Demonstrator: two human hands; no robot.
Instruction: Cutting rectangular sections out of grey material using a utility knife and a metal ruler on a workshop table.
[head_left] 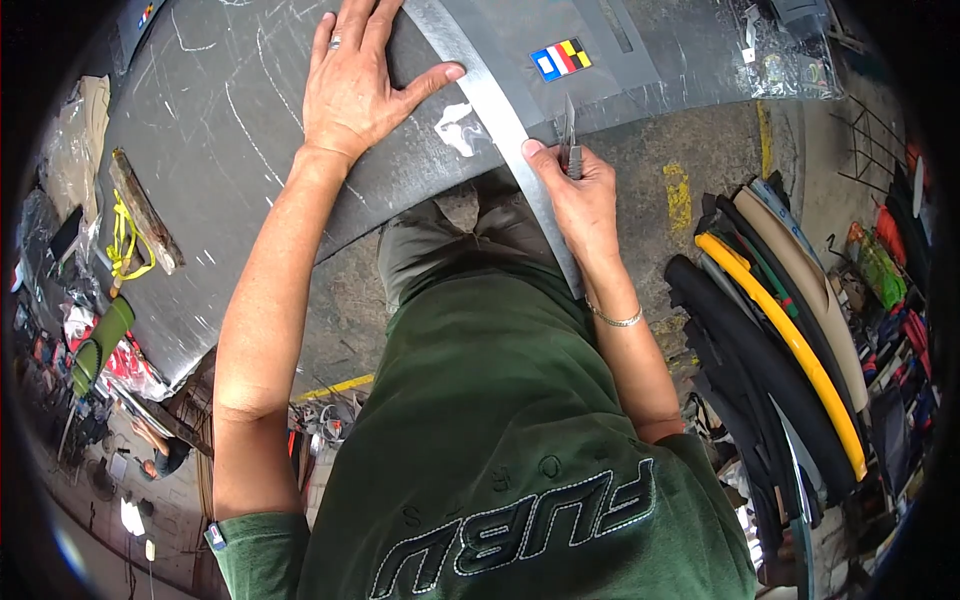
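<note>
A long metal straightedge (483, 92) runs slantwise across the dark work table (250, 110) and past its near edge. My left hand (352, 95) lies flat with fingers spread, its thumb reaching to the straightedge's left side. At the table's near edge, my right hand (585, 205) is closed round a utility knife (573, 155) with its blade pointing away from me. The right thumb presses on the straightedge. Under and right of the metal strip lies a grey sheet (610, 85) bearing a small multicoloured patch (562, 60).
Rolls of material, among them a yellow one (790, 335) and a black one (745, 350), stand on the right. A wooden stick (148, 210), yellow cord (124, 235) and green roll (103, 340) are at the left. Another person (165, 455) is far off, lower left.
</note>
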